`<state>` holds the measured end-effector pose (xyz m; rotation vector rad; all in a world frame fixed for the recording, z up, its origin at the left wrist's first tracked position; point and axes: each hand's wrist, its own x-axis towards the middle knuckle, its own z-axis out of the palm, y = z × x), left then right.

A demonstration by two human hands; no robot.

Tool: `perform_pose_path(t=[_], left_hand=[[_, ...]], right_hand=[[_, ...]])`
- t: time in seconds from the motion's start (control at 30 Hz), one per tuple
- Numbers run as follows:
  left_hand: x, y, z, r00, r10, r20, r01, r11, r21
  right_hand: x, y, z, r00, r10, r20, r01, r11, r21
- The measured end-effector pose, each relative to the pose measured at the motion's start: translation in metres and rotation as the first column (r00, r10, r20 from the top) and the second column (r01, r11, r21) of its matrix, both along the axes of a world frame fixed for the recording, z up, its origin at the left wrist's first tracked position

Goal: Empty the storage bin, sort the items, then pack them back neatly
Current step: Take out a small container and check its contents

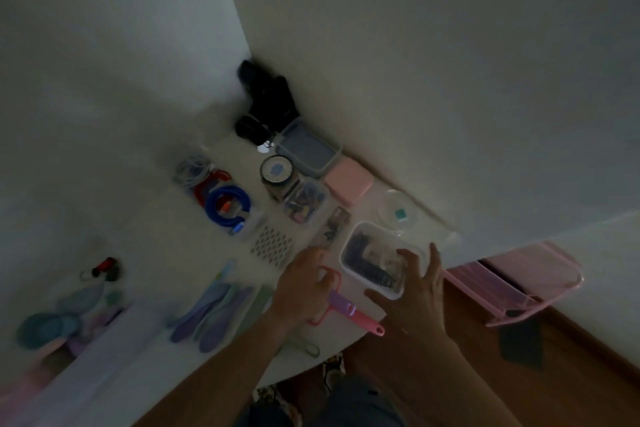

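The clear box [379,258] sits on the white tabletop [145,236], near its right edge, with dark small parts heaped inside. The right hand [414,291] is spread around the box's near right corner, fingers [433,258] straight and apart, touching or almost touching the wall; blur hides which. The left hand [304,282] lies just left of the box over the pink peeler [341,307], fingers loosely bent; I cannot tell whether it holds anything.

The box looks like thin rigid plastic with rounded corners and a raised rim: stiff, smooth, probably a little slippery, and light apart from its contents. No lid shows, so tilting it would likely spill the parts. The safest hold seems to be two hands on opposite long walls under the rim, kept level.

Around it lie sorted groups: a blue cable coil [228,206] and a grey one in a clear tray, a round dial [277,170], a small box of coloured bits [304,201], a grey lidded box [308,149], a soft-looking pink case [348,180], a perforated white piece [272,246], and matte pastel spoons [214,310]. The pink bin [519,284] lies well to the right, off the tabletop, translucent and hard-walled.
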<state>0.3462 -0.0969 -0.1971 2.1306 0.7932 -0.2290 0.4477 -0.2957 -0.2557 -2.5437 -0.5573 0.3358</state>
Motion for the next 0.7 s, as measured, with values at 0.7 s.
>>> perform_pose_path(t=[0.7], left_hand=[[-0.368,0.182,0.080,0.677,0.706,0.210,-0.708,0.545,0.450]], right_hand=[[-0.223,0.347,0.137,0.618,0.783,-0.066,-0.744,0.611,0.272]])
